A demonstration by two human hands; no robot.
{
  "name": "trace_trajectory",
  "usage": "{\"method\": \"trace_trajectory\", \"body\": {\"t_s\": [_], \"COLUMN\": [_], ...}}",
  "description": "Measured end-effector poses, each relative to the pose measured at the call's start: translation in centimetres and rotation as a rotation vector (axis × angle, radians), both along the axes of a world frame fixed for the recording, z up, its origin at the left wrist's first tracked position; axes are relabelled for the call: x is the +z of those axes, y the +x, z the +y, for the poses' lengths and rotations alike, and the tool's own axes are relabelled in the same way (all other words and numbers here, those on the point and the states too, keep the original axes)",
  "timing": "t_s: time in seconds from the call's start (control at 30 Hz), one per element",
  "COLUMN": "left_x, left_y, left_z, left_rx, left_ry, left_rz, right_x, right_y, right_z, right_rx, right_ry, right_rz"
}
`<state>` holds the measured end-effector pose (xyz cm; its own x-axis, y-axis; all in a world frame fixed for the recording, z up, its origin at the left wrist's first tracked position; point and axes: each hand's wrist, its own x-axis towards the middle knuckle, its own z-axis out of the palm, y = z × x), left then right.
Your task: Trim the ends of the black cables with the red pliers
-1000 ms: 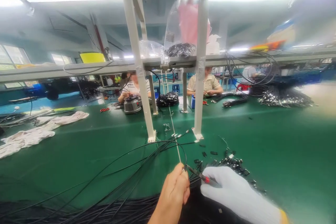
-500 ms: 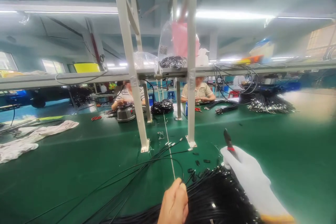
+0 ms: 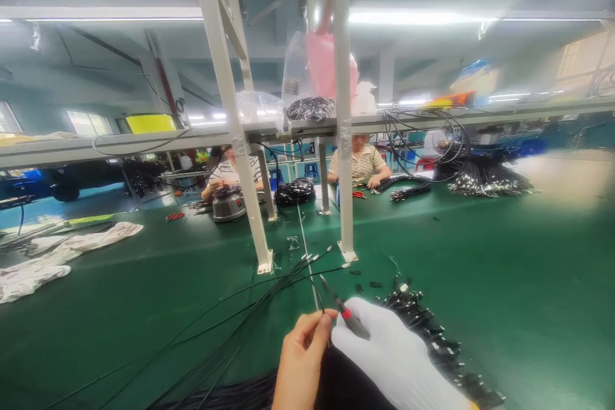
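My bare left hand point(image 3: 302, 349) is closed in a pinch on a thin black cable point(image 3: 321, 295) at the lower middle. Close beside it on the right is my right hand point(image 3: 384, 343) in a white glove, closed around pliers point(image 3: 343, 311) with a red mark near the grip. The pliers' tip points up and left, near the pinched cable. Whether it touches the cable I cannot tell. A thick bundle of black cables point(image 3: 343, 381) lies under both hands. Its ends, with small connectors point(image 3: 435, 330), fan out to the right.
Several loose cables point(image 3: 240, 314) cross the green table point(image 3: 120, 314) to the left. Small black pieces point(image 3: 375, 284) lie ahead. White shelf posts point(image 3: 346, 205) stand on the table. A cloth point(image 3: 72, 250) is at left. Two people point(image 3: 360, 163) sit across, near a grey device point(image 3: 229, 206).
My right hand has swung left with the pliers, from the cable ends over to my left hand. The left hand still pinches a cable. The view has shifted slightly.
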<state>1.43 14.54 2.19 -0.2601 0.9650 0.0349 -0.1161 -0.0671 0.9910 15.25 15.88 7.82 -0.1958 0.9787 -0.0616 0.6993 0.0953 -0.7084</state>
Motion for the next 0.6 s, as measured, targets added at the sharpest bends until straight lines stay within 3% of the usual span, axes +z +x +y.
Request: {"method": "trace_trajectory", "body": {"t_s": [0.23, 0.47, 0.6], "left_x": [2.1, 1.4, 2.1], "left_y": [0.5, -0.2, 0.0], "left_z": [-0.9, -0.4, -0.9], "left_rx": [-0.101, -0.143, -0.152], "left_ry": [-0.025, 0.004, -0.005], "left_rz": [-0.288, -0.363, -0.361], "right_x": [-0.1, -0.3, -0.8], "right_y": [-0.8, -0.3, -0.3], "right_z": [-0.8, -0.2, 0.1], "right_rx": [0.056, 0.054, 0.034], "right_ry": [0.039, 0.021, 0.016], "right_rz": [0.002, 0.043, 0.163]}}
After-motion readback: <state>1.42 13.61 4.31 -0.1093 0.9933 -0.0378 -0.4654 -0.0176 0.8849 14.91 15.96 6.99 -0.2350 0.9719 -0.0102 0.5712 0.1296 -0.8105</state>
